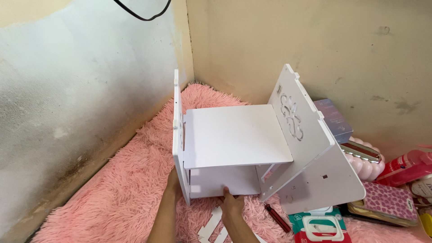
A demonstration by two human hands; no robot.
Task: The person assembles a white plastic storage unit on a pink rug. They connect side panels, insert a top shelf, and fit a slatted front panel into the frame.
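At centre frame, a half-assembled white panel shelf [234,144] stands on the pink shaggy rug [126,189]. The left hand [173,182] grasps its left side panel [177,135] to steady it; the right hand [231,202] presses fingertips against the lower board [225,180], not clenched. The right panel [301,130] leans loose, unfastened.

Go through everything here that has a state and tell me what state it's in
White shelf unit: partly assembled, standing on the pink rug.
Right side panel: tilted outward, not seated.
Left side panel: upright.
Left hand: against the left panel's outside.
Right hand: fingers on the lower board.
Wet wipes pack: lid closed.
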